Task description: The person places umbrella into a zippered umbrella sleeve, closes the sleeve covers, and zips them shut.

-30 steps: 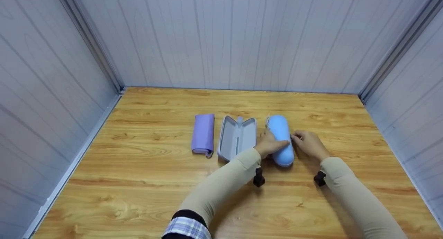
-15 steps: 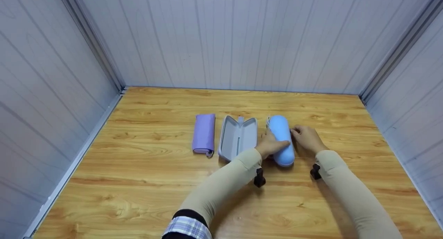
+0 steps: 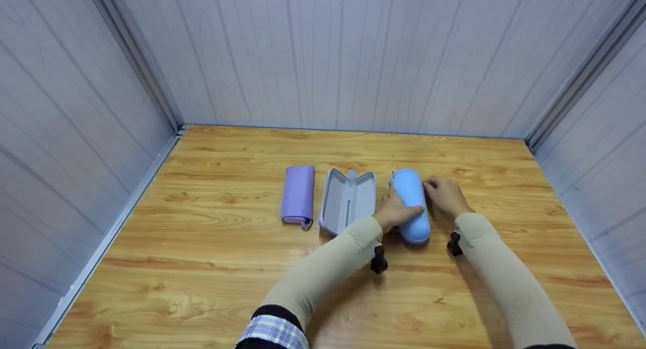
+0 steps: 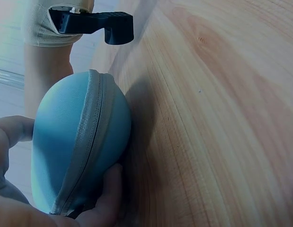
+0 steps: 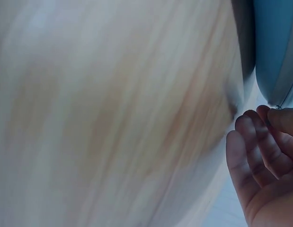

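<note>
A light blue zippered hard case (image 3: 410,185) lies lengthwise on the table, its top appearing closed. My left hand (image 3: 394,211) grips it from the left side, thumb across the top. The left wrist view shows the case's rounded end and the grey zipper (image 4: 92,127) running around it, with fingers low against the near side. At the case's far right side, my right hand (image 3: 448,196) pinches the zipper pull (image 5: 279,108) between thumb and index finger. The pull is mostly hidden by the fingertips. The other right fingers (image 5: 257,156) are loosely bent.
Left of the blue case, a grey-lined case (image 3: 362,200) lies open, partly covered by my left forearm. Further left is a closed purple pouch (image 3: 298,195) with a small loop at its lower corner. Pale panel walls (image 3: 323,61) enclose the wooden table (image 3: 202,268).
My right hand has slid away from me along the right side of the blue case, pinching the zipper pull. My left hand keeps its hold, and the case stays in place.
</note>
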{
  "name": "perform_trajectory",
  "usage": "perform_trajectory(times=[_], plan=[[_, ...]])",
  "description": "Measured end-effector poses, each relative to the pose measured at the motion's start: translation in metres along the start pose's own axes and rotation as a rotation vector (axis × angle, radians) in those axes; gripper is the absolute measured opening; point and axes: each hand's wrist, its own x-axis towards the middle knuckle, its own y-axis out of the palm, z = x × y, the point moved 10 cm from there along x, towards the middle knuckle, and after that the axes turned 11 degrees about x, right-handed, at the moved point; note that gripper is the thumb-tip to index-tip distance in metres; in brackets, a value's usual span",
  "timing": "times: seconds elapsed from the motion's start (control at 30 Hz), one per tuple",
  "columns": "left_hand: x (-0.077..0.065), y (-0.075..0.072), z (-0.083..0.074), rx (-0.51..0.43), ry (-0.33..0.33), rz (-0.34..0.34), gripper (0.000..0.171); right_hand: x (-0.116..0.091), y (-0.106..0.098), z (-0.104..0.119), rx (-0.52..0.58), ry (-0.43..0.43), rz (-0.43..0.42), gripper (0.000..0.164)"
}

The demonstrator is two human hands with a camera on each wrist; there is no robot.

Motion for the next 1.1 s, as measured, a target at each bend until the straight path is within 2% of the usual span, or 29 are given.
perform_trajectory(times=[0.2,0.43,0.9,1.1], plan=[[0.000,-0.001,-0.001,0.001,0.005,0.001,0.098,0.005,-0.002,0.005,0.005,-0.026,-0.007,0.029],[0.001,-0.001,0.001,0.006,-0.001,0.002,0.097,0.013,0.002,0.001,0.039,0.013,0.004,0.031],[0.000,-0.002,-0.003,-0.016,0.026,-0.009,0.097,0.024,-0.004,0.008,0.035,-0.006,-0.027,0.027],[0.000,0.000,-0.001,-0.024,0.028,0.007,0.098,0.025,-0.001,-0.001,0.133,0.094,0.059,0.034]])
